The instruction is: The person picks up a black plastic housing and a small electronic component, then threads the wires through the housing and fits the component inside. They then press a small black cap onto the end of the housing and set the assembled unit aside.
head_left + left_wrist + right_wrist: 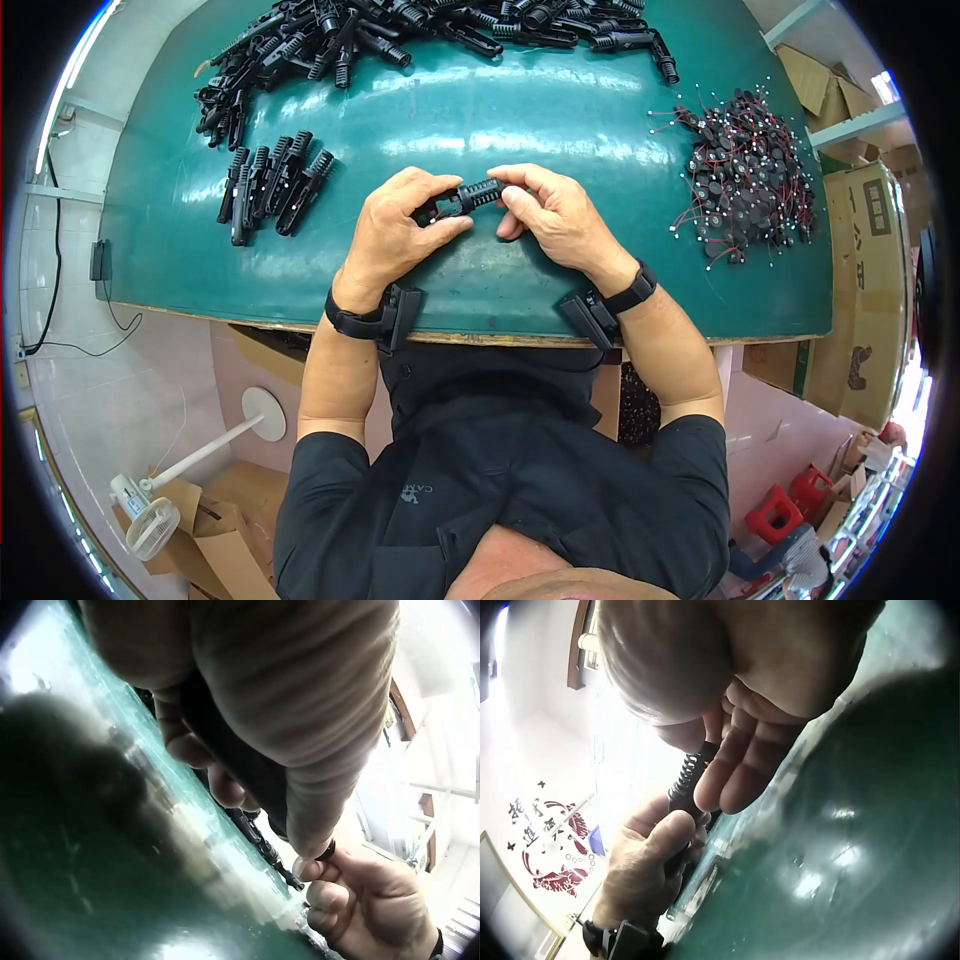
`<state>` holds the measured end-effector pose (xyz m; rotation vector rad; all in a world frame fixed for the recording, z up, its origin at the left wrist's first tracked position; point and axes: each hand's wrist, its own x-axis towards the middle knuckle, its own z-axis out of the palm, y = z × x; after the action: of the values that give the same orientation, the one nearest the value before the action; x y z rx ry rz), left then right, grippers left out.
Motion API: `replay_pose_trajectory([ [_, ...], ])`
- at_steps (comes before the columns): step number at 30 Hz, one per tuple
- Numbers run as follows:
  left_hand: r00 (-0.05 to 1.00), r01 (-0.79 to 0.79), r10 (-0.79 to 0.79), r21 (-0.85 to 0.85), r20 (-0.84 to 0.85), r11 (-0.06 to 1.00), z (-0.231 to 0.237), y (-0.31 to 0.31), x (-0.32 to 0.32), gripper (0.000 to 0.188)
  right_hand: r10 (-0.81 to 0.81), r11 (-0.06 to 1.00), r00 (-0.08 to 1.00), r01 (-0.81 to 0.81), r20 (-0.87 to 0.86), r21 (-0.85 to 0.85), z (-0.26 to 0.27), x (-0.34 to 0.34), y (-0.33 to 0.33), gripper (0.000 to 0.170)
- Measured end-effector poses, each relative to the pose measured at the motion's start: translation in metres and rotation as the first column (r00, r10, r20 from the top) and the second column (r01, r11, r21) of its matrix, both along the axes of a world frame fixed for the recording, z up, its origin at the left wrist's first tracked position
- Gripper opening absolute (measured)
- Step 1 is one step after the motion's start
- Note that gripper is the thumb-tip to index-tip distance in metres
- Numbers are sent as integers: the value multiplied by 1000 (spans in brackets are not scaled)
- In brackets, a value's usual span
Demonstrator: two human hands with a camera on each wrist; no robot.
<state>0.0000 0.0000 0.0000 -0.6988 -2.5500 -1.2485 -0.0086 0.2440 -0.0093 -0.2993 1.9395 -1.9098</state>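
A black part with a ribbed, coil-like end [482, 194] is held level between the two hands, above the near half of the green table. The left hand [405, 222] grips its thicker body, thumb on the near side. At the ribbed end, the right hand [553, 215] pinches the tip between thumb and index finger. In the right wrist view the coil [688, 774] shows between the right fingers [739, 761] and the left hand [641, 862]. Most of the body is hidden in the left palm in the left wrist view.
Several similar black parts [290, 180] lie at the left of the green table [480, 120]. A large heap of them [330, 30] spans the far edge. On the right is a pile of small dark discs with red wires [745, 175]. A cardboard box [865, 290] stands beyond the right edge.
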Motion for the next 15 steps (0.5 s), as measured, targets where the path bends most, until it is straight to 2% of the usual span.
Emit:
replay_pose_trajectory([
  [8, 999, -14, 14, -4, 37, 1000, 0, 1, 1, 46, -45, 998, 997, 47, -57, 30, 1, 2, -2, 31],
  [15, 1000, -8, 8, -11, 26, 1000, 0, 0, 0, 46, -63, 996, 998, 62, -9, -61, -4, 0, -3, 28],
])
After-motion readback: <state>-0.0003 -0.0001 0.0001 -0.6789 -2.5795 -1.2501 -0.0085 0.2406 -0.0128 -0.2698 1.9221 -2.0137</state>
